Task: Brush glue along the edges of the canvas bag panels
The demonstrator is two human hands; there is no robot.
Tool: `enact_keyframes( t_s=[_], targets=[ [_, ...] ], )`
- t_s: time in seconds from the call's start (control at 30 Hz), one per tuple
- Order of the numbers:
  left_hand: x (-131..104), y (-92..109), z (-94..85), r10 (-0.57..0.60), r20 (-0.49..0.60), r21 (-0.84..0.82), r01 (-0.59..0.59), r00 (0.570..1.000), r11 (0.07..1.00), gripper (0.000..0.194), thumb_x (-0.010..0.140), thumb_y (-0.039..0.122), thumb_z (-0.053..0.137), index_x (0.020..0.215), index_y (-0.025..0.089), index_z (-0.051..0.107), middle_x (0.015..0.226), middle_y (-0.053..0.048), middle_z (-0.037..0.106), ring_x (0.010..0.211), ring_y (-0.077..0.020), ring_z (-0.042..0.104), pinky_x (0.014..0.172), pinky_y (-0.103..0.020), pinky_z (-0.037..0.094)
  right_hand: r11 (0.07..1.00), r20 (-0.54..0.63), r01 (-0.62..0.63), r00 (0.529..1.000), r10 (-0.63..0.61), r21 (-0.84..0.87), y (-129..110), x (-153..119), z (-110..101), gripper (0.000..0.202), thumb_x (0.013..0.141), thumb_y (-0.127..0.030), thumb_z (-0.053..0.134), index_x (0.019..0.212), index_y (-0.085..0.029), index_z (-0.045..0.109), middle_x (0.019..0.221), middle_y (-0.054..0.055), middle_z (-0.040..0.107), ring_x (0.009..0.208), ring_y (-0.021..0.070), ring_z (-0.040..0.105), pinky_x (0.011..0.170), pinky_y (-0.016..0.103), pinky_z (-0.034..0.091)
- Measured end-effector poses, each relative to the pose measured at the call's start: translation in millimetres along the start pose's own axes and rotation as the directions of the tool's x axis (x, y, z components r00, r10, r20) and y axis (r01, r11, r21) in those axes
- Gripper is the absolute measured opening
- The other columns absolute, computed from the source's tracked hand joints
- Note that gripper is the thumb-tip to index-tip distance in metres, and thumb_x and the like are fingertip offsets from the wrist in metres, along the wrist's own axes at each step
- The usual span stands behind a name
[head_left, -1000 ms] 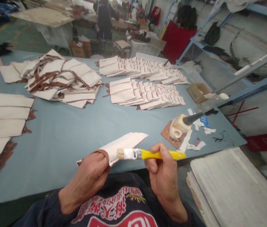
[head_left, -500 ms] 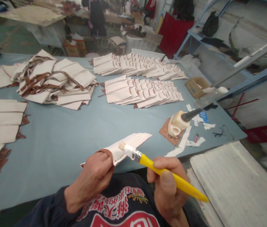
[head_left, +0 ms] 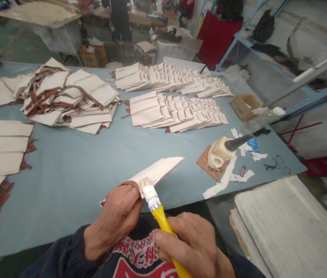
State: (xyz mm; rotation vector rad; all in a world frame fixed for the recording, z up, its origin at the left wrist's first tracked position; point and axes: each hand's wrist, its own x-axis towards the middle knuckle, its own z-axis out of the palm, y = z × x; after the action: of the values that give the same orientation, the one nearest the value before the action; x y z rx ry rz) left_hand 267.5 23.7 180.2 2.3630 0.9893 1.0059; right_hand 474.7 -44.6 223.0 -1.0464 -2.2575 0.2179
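A cream-coloured fabric piece with a brown edge point(head_left: 159, 168) is gripped at its near left end by my left hand point(head_left: 117, 216), fingers closed round the folded-back brown part. My right hand point(head_left: 193, 243) is wrapped about the yellow handle of a paintbrush point(head_left: 161, 216). The pale bristles touch the cream surface just right of my left fingers. Farther right, a cream-coloured glue pot with a dark nozzle or handle point(head_left: 220, 151) stands on a brown square point(head_left: 204, 162).
Overlapping rows of cream pieces point(head_left: 177, 110) lie beyond the hands, and a jumbled pile point(head_left: 73, 96) sits to their left. More pieces point(head_left: 1, 150) cover the left edge. At right are white strips point(head_left: 224, 183), a cardboard box point(head_left: 244, 106) and a clear bottle point(head_left: 263, 119).
The brush has swung more upright and its bristles have shifted slightly left, nearer my left fingers. My right hand has turned and moved left. My left hand keeps its grip on the fabric piece.
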Motion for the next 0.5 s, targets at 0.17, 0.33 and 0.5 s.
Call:
enact_keyframes(
  t_s=[0.17, 0.33, 0.5],
  targets=[
    [-3, -8, -3.6, -0.012, 0.010, 0.049, 0.012, 1.000, 0.999, 0.026, 0.094, 0.002, 0.046, 0.077, 0.019, 0.056, 0.066, -0.002, 0.060, 0.060, -0.0169, 0.057, 0.061, -0.028, 0.047, 0.991, -0.180, -0.128, 0.975, 0.134, 0.041, -12, -14, -3, 0.017, 0.102, -0.023, 0.049, 0.102, -0.029, 0.065, 0.064, -0.003, 0.070, 0.046, 0.0141, 0.056, 0.044, 0.030, 0.042],
    [-2, -14, -5.5, 0.032, -0.055, 0.133, -0.024, 0.998, 0.991, 0.025, 0.092, 0.003, 0.047, 0.076, 0.020, 0.055, 0.064, -0.002, 0.060, 0.059, -0.0180, 0.056, 0.060, -0.030, 0.047, 0.878, -0.512, -0.283, 0.726, 0.460, 0.387, -11, -12, 13, 0.015, 0.101, -0.035, 0.058, 0.104, -0.031, 0.072, 0.069, 0.001, 0.071, 0.054, 0.0182, 0.063, 0.049, 0.031, 0.050],
    [-5, -18, -3.4, 0.038, -0.088, 0.187, -0.021, 0.995, 0.982, 0.026, 0.092, 0.002, 0.046, 0.075, 0.020, 0.056, 0.065, -0.004, 0.061, 0.060, -0.0191, 0.057, 0.059, -0.030, 0.048, 0.200, -0.059, -0.257, 0.469, 0.881, 0.945, -7, 22, 34, 0.020, 0.101, -0.044, 0.058, 0.092, -0.028, 0.066, 0.055, -0.006, 0.063, 0.038, 0.0091, 0.047, 0.038, 0.017, 0.036]
  ],
)
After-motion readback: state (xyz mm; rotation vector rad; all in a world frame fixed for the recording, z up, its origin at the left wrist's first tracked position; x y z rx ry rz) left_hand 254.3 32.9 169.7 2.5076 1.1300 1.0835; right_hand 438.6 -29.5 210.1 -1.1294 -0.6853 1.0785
